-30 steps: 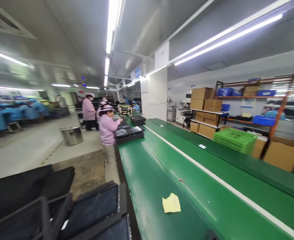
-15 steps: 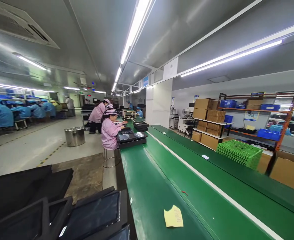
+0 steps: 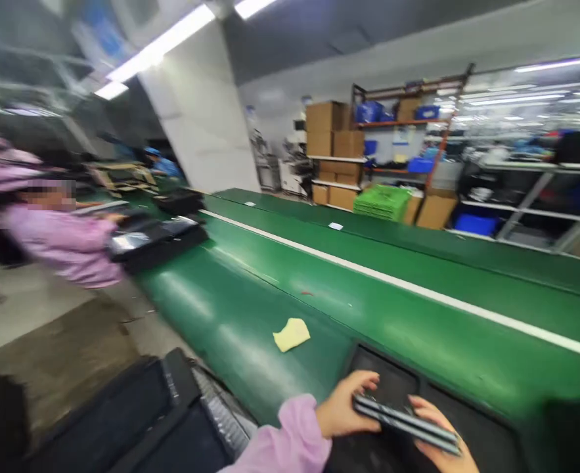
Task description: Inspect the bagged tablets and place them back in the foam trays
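Note:
In the head view, a slim dark slab with silvery edge lines is seen edge-on; it looks like flat panels held together, but blur hides the exact kind. My left hand grips its left end, thumb and fingers curled round it. At the other end my right hand is closed on it too. Beneath both hands lies a black tray with compartments on the green bench. A torn yellow paper rests left of the tray.
Black trays holding dark panels stand at lower left, beside the bench. A co-worker in a pink coat sits further along, near black trays. A white strip runs along the bench. Shelves with cartons stand behind.
The view has swung right and tilted. Both my hands have come into sight at lower right, holding the dark slab over a black tray; neither was visible before.

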